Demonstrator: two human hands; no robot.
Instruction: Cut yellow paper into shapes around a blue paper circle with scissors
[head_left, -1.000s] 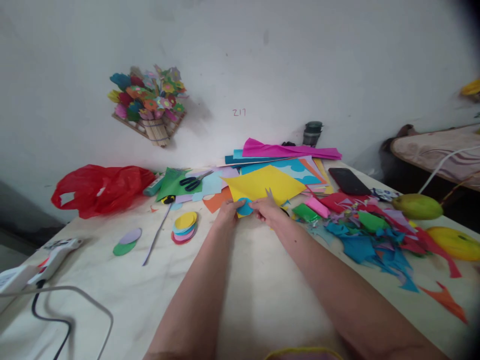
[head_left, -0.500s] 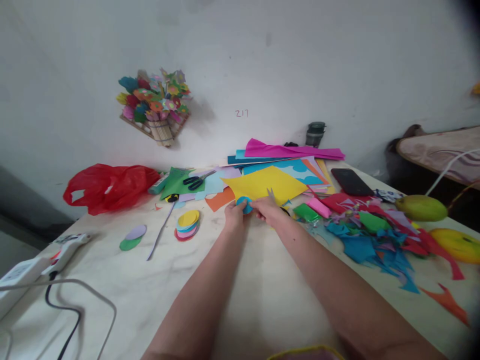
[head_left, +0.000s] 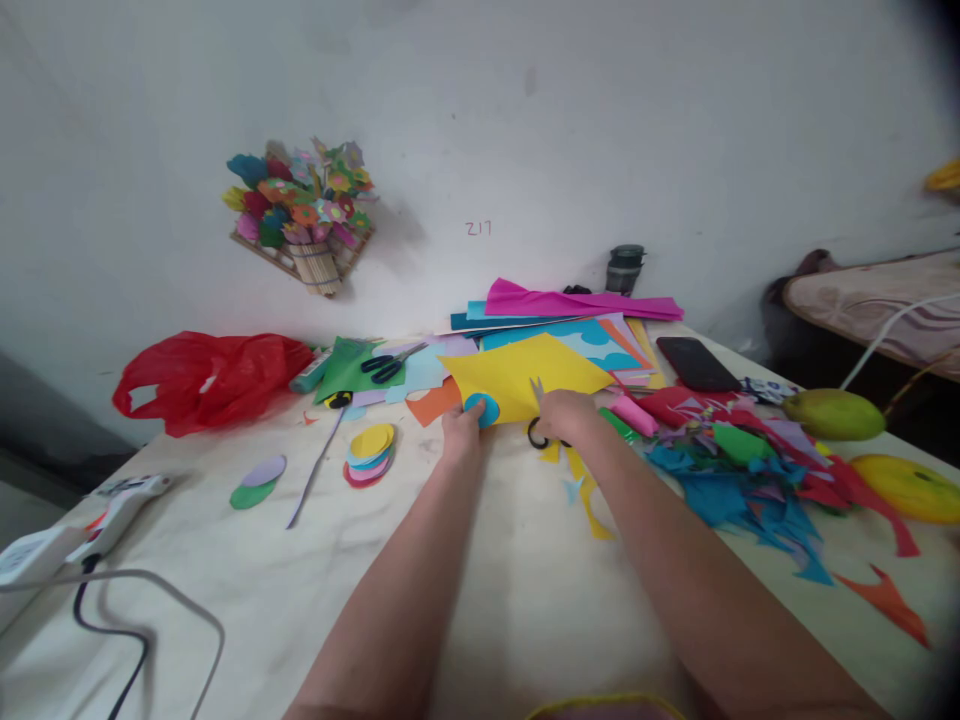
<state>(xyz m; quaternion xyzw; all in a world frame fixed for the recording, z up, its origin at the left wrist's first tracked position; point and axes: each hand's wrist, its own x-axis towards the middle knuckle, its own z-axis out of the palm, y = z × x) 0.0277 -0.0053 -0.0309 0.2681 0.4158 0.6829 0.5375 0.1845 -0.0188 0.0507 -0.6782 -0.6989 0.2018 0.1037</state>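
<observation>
Right hand: the bare right hand (head_left: 568, 417) has moved rightward off the round bright-blue paper disc (head_left: 486, 412) and is now at the metal scissors with black handles (head_left: 537, 390); its grip there is unclear.
Blue disc: only the bare left hand (head_left: 460, 430) touches it now.
Scissors: a black handle loop has come into sight below the blades.
Cut scraps: jagged yellow paper scraps (head_left: 589, 490) and a small pale-blue paper scrap (head_left: 572, 490) are uncovered.
Green packet: the shiny green packet (head_left: 621, 425) is now partly hidden.
</observation>
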